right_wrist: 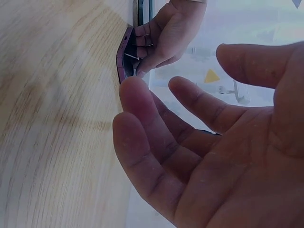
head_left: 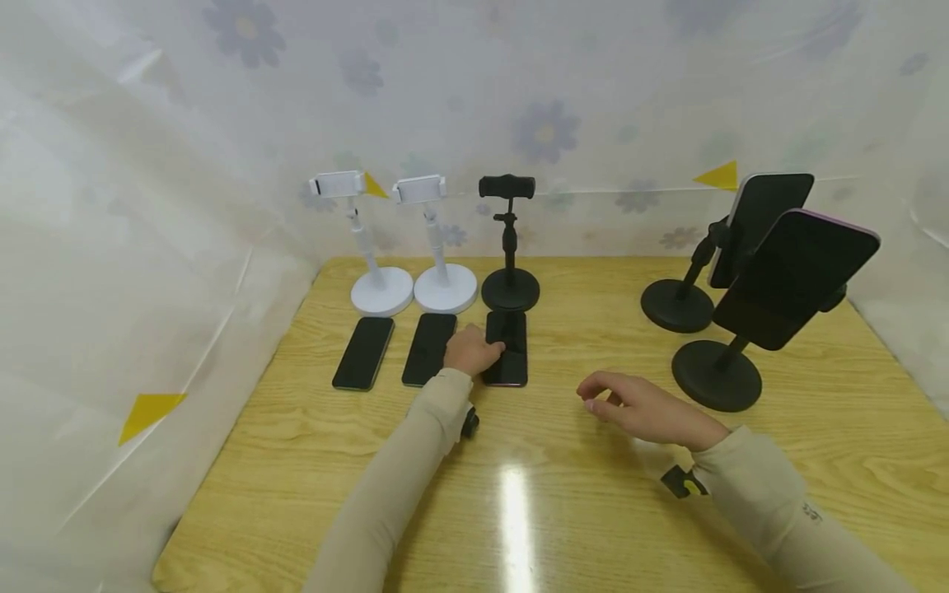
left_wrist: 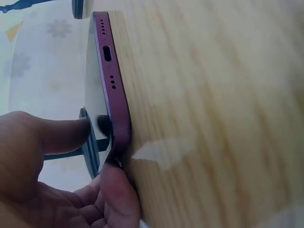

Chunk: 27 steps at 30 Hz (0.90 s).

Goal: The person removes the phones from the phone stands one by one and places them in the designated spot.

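A dark-screened smartphone [head_left: 511,362] with a purple-red frame [left_wrist: 114,90] lies on the wooden table in front of the black phone stand [head_left: 509,288]. My left hand [head_left: 470,350] pinches its left side, the thumb [left_wrist: 64,135] over the screen and the other fingers curled at the side edge. My right hand [head_left: 641,403] hovers to the right above the table, its fingers loosely bent and holding nothing; the palm side of its fingers [right_wrist: 161,156] shows in the right wrist view. Two more smartphones, a middle one [head_left: 428,350] and a left one [head_left: 363,354], lie in the same row.
Behind the row stand two white phone stands, one far left [head_left: 381,290] and one beside it [head_left: 445,288]. At right, two black stands hold smartphones upright, a rear one [head_left: 774,206] and a front one [head_left: 797,280]. A flower-patterned curtain [head_left: 593,91] borders the table.
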Motion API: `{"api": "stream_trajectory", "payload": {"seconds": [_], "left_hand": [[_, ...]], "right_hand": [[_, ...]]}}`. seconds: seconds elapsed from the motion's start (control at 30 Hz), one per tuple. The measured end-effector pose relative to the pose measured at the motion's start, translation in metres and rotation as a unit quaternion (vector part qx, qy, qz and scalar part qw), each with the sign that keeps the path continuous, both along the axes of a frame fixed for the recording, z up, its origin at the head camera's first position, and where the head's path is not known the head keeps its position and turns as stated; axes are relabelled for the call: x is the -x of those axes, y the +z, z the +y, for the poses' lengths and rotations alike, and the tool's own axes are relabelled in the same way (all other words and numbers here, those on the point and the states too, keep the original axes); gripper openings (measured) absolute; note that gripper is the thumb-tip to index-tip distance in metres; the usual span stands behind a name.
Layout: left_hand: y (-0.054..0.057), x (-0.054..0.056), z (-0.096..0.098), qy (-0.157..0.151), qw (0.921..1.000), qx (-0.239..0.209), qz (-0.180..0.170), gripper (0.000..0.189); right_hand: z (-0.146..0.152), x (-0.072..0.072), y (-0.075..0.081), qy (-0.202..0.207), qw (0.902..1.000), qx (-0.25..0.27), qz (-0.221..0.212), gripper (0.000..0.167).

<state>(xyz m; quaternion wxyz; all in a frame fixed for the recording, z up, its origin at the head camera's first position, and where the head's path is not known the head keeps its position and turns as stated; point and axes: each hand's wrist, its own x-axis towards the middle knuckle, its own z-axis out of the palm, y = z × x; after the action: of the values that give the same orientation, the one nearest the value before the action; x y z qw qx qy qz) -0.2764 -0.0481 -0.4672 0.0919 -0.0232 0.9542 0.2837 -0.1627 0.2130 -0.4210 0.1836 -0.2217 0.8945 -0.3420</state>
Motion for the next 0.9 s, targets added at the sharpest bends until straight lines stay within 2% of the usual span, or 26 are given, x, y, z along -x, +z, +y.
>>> {"api": "stream_trajectory", "payload": {"seconds": [0.17,0.3,0.4,0.53,0.63,0.77,0.9], "left_hand": [[0.006,-0.006,-0.001,0.005,1.0,0.004,0.002,0.044],[0.012,-0.013,-0.002,0.013,0.9982,-0.006,0.058,0.041],[0.016,-0.017,-0.003,0.02,0.9935,-0.044,0.103,0.038],[0.026,-0.026,-0.003,0.011,0.987,-0.091,0.132,0.039],[0.033,-0.036,-0.003,-0.006,0.9811,-0.117,0.154,0.038],[0.041,-0.049,-0.002,-0.023,0.968,-0.153,0.197,0.031],[0.05,-0.058,-0.001,-0.021,0.9549,-0.184,0.232,0.026]], "right_hand": [[0.002,-0.001,0.001,-0.006,1.0,0.0,0.004,0.035],[0.007,-0.005,0.005,-0.013,0.9998,0.003,0.013,0.037],[0.011,-0.009,0.011,-0.019,0.9997,0.004,0.014,0.038],[0.018,-0.014,0.017,-0.028,0.9994,0.001,0.019,0.038],[0.023,-0.017,0.017,-0.032,0.9991,0.001,0.029,0.035],[0.033,-0.024,0.016,-0.039,0.9979,-0.002,0.051,0.033],[0.051,-0.032,0.015,-0.057,0.9958,-0.009,0.071,0.029]]}}
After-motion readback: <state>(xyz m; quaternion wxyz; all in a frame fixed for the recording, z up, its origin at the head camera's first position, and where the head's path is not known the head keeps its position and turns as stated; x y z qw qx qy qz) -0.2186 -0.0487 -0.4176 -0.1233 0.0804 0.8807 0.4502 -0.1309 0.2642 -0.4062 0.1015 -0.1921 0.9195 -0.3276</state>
